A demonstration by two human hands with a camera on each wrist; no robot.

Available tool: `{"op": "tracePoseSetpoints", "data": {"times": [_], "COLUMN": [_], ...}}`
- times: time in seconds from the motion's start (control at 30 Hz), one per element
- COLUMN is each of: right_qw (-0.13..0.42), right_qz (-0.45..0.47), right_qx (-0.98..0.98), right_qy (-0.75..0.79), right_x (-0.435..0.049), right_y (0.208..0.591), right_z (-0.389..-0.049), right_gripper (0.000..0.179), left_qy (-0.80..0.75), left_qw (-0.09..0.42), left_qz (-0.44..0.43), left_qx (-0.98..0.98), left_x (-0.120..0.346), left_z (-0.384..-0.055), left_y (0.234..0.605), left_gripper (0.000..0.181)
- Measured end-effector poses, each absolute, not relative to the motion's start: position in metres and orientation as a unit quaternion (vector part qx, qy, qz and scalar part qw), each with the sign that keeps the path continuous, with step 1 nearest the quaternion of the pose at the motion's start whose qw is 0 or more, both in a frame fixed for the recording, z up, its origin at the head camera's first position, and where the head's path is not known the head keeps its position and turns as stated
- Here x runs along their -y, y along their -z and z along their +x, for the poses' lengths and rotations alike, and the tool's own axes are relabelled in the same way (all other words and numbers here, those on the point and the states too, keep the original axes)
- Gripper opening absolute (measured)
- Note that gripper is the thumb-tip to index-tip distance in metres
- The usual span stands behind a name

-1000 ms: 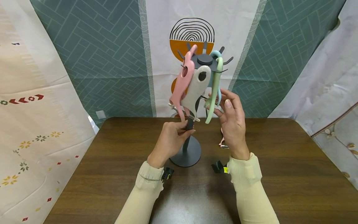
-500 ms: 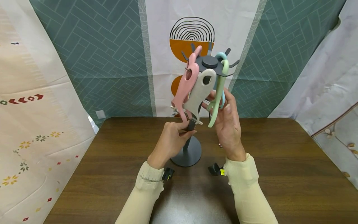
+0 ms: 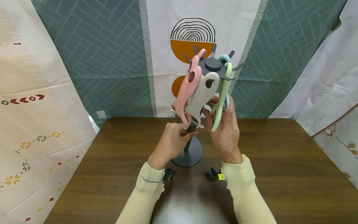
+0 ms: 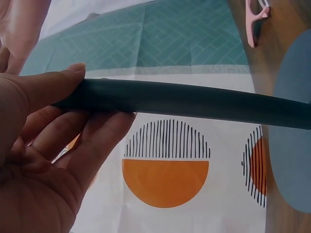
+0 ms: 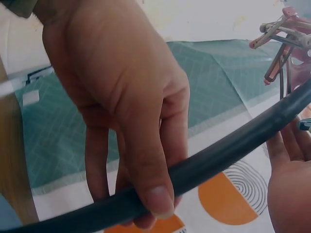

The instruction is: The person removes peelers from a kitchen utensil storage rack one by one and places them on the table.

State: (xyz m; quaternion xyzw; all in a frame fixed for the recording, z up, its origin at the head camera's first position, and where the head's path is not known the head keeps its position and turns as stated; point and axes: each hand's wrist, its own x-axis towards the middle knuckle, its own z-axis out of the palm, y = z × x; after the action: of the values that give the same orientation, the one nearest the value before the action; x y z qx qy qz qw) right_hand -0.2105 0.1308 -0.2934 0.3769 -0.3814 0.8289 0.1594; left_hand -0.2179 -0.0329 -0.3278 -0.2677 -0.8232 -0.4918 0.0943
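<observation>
My left hand grips the dark grey pole of a utensil stand, just below the hanging peelers; its pole crosses the left wrist view. Two pink peelers, a grey peeler, a green peeler and a light blue peeler hang from its hooks. My right hand is at the lower ends of the green and blue ones, its thumb and fingers about the blue one. The green peeler partly hides these fingers.
Another pink peeler lies on the wooden table, seen in the left wrist view. The stand's round base rests on the table. Several hooks at the back bear nothing. A patterned cloth hangs behind.
The stand's top has shifted to the right and slightly down with its peelers. My right hand has moved a little left and now covers the table peeler in the head view.
</observation>
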Motion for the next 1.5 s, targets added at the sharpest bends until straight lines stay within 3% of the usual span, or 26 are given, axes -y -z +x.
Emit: {"op": "tracePoseSetpoints", "data": {"times": [0.8, 1.5], "right_qw": [0.109, 0.111], "right_qz": [0.398, 0.392], "right_qx": [0.298, 0.277], "right_qy": [-0.861, -0.87], "right_x": [-0.1303, -0.1338], "right_y": [0.2893, 0.2871], "right_z": [-0.2067, -0.2066], "right_gripper": [0.033, 0.035], "left_qy": [0.477, 0.478], "left_qw": [0.098, 0.099], "left_qz": [-0.264, -0.261], "left_qx": [0.832, 0.832], "left_x": [0.0313, 0.0284], "left_z": [-0.2172, -0.2166], "left_y": [0.3255, 0.3258], "left_gripper": [0.005, 0.005]}}
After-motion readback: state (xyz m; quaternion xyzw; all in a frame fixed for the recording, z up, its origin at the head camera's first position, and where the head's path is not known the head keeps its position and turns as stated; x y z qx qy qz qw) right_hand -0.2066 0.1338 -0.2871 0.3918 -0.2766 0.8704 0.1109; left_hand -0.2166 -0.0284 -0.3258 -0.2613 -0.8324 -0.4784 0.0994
